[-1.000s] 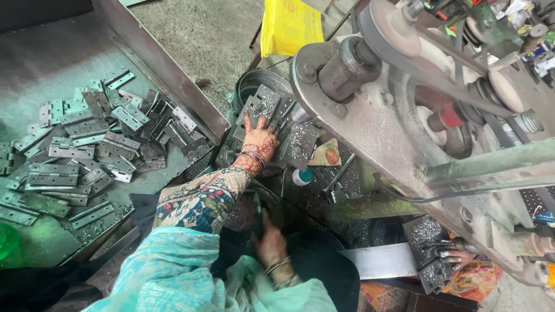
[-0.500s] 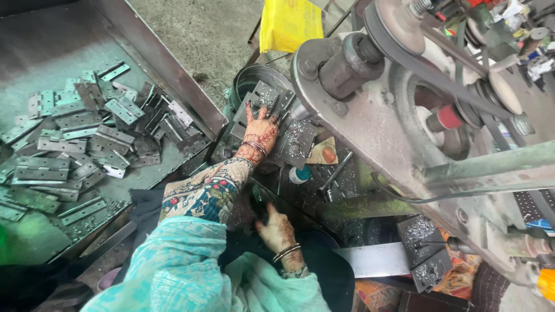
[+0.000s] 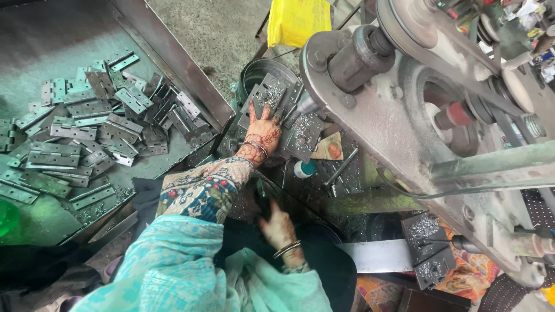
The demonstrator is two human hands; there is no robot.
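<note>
My left hand [image 3: 263, 132], in a patterned sleeve, lies flat with fingers spread on a grey metal hinge plate [image 3: 270, 92]. That plate tops a small stack of hinges [image 3: 300, 134] dusted with metal shavings, at the foot of a large belt-driven machine [image 3: 404, 133]. My right hand [image 3: 278, 226], wearing bangles, is lower down and close to my body. Its fingers curl at a dark metal part under the machine's edge. What they grip, if anything, is hidden in shadow.
A sloping steel tray [image 3: 173, 58] at the left holds a heap of several grey hinges [image 3: 92, 127]. A round metal tin [image 3: 254, 72] stands behind the stack. A yellow bag [image 3: 295, 20] sits at the top, and more shaving-covered hinges [image 3: 428, 242] lie at the lower right.
My right hand has risen a little from my lap toward the machine. My left hand has stayed on the hinge stack. The view has shifted slightly.
</note>
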